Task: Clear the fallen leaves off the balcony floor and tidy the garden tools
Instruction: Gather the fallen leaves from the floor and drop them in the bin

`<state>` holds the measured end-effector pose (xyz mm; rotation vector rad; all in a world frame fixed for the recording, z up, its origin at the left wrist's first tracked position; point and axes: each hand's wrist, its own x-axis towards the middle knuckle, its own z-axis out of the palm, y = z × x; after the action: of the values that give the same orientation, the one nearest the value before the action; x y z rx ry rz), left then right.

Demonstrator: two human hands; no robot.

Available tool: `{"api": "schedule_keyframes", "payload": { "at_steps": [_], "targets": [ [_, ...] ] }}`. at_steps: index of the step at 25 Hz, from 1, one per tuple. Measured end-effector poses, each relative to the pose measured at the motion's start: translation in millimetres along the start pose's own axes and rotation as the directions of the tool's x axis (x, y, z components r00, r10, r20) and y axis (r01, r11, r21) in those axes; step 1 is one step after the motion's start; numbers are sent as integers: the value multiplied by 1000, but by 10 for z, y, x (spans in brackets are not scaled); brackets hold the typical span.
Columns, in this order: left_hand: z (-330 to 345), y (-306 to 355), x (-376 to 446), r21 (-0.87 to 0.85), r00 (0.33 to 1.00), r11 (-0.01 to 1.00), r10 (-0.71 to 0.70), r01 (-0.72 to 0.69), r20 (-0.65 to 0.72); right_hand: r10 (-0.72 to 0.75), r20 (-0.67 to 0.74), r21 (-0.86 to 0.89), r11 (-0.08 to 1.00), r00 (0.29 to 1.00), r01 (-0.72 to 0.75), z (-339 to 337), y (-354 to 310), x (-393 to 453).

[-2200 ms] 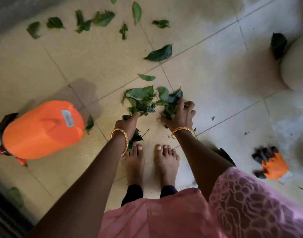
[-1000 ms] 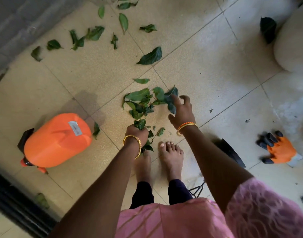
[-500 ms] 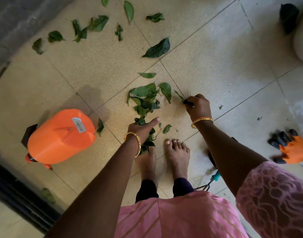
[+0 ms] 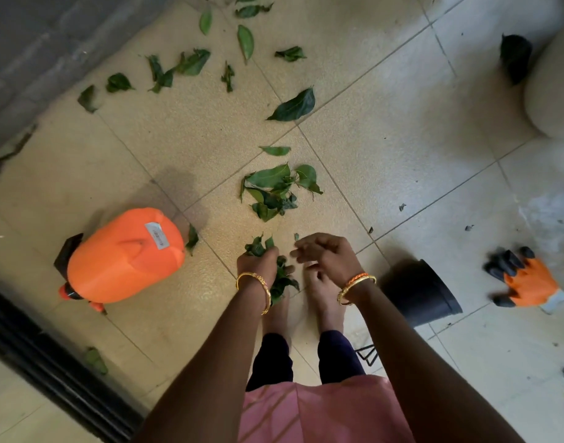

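Note:
My left hand grips a bunch of green leaves just above my feet. Beside it my right hand hovers with fingers loosely curled; whether it holds a leaf I cannot tell. A small pile of leaves lies on the beige tile floor ahead of both hands. Further off, several single leaves are scattered toward the grey wall. An orange sprayer bottle lies on its side to the left. A black pot lies tipped over right of my feet.
An orange and black glove lies on the floor at the right. A large pale planter stands at the far right with a dark object beside it. A black door track runs along the lower left. A wire tool part shows behind my legs.
My right hand has drawn back from the right of the leaf pile to beside my left hand. My left hand has closed on leaves near my feet. The black pot has come into view.

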<state>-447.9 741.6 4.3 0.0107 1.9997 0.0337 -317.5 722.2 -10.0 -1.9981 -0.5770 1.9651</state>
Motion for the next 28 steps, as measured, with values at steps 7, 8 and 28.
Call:
{"api": "schedule_keyframes", "payload": {
  "at_steps": [7,8,28],
  "targets": [
    [-273,-15,420,164,998,985,52,-58,37,252,-420,-235,898,872,-372,174,398,551],
    [-282,-12,476,188,996,979,65,-75,57,223,-429,-238,907,875,-347,263,407,615],
    [-376,420,566,116,986,980,163,-164,13,-341,11,-822,532,940,203,273,-963,1037]
  ]
}}
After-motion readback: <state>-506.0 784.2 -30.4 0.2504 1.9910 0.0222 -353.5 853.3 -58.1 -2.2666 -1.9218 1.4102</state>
